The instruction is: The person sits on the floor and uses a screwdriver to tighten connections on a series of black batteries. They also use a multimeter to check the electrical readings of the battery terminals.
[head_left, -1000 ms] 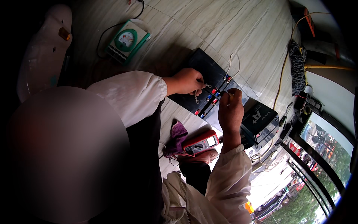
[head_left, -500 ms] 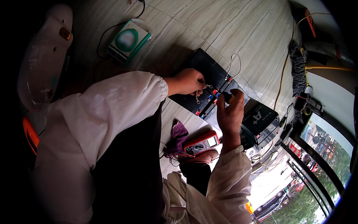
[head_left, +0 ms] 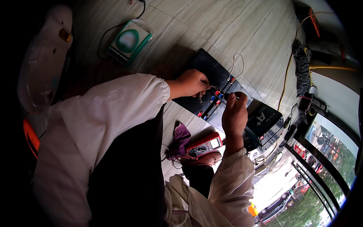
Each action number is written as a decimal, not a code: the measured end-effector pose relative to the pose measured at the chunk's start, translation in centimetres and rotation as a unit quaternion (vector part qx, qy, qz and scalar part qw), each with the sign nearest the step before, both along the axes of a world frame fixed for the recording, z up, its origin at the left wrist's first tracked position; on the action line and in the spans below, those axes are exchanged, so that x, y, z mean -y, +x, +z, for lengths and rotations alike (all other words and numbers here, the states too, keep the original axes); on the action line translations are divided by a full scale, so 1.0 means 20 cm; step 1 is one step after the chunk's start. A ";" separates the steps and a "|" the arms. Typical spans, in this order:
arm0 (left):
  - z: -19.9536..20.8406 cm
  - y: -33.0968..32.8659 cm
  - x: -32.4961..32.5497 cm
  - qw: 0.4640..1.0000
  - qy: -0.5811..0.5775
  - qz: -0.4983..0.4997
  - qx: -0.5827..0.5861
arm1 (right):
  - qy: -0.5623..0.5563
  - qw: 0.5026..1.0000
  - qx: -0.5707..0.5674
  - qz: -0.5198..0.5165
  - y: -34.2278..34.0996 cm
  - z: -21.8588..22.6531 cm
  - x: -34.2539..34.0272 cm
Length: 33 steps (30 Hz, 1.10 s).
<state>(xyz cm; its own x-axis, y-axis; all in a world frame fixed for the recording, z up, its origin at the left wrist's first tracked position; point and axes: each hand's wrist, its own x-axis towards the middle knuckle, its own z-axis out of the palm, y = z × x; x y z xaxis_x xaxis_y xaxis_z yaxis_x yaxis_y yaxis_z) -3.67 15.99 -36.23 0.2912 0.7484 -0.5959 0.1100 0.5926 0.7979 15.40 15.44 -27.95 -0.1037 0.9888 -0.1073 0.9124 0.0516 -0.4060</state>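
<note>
Black batteries [head_left: 207,65] stand side by side on the floor in front of me, with red and blue terminals along their meeting edges. My left hand [head_left: 192,82] is over them, fingers pinched on a short cable [head_left: 213,87] with metal ring ends. One ring lies by a red terminal [head_left: 217,92]; another hangs below the fingers. To the right, my right hand [head_left: 235,115] is closed round a dark-handled screwdriver [head_left: 227,96], pointed at the same terminals. Its tip is too small to make out.
A red multimeter [head_left: 204,145] and a purple cloth [head_left: 182,136] lie near my foot. Another black battery [head_left: 262,119] stands at the right. A green and white device [head_left: 129,41] sits at the far left. A white wire loop [head_left: 238,62] rises behind the terminals.
My right hand has shifted slightly, its fingers bent differently round the screwdriver. The ring end in my left hand has moved slightly toward the red terminal.
</note>
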 end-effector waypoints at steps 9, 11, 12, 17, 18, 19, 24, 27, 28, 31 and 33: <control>0.01 0.05 -0.05 0.973 0.156 -0.002 -0.170 | 0.029 0.998 -0.035 0.038 0.04 -0.03 0.00; -0.01 0.06 -0.04 0.967 0.172 0.000 -0.188 | -0.039 0.999 -0.007 -0.022 0.01 0.00 0.00; -0.02 0.06 -0.04 0.965 0.178 -0.003 -0.193 | -0.047 0.999 -0.011 -0.015 0.01 0.00 0.00; 0.02 0.06 -0.06 0.968 0.159 -0.032 -0.193 | 0.146 0.980 -0.058 0.124 0.04 -0.07 -0.03; 0.03 0.05 -0.06 0.969 0.145 -0.039 -0.194 | 0.103 0.990 -0.044 0.088 0.04 -0.06 -0.02; 0.04 0.04 -0.06 0.971 0.132 -0.046 -0.195 | 0.060 0.996 -0.030 0.051 0.03 -0.05 0.00; 0.08 0.04 -0.08 0.967 0.105 -0.070 -0.222 | 0.047 0.996 -0.032 0.069 0.05 -0.05 -0.02; 0.08 0.05 -0.07 0.965 0.104 -0.070 -0.231 | 0.080 0.992 -0.004 0.098 0.03 -0.03 -0.03; 0.07 0.05 -0.07 0.964 0.104 -0.069 -0.234 | 0.003 0.999 0.011 0.041 0.01 0.00 -0.02; 0.06 0.04 -0.06 0.964 0.110 -0.061 -0.235 | -0.069 0.998 -0.002 0.000 0.02 0.00 -0.01; 0.06 0.05 -0.06 0.966 0.107 -0.056 -0.230 | -0.015 0.998 -0.025 0.049 0.05 -0.04 -0.02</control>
<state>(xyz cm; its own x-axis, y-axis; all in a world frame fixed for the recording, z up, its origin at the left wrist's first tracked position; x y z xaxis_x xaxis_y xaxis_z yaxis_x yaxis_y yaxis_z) -2.72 17.27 -35.01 0.1184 0.8476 -0.5172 0.5347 0.3844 0.7525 16.48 15.78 -28.67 -0.2061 0.9701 -0.1284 0.8823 0.1275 -0.4531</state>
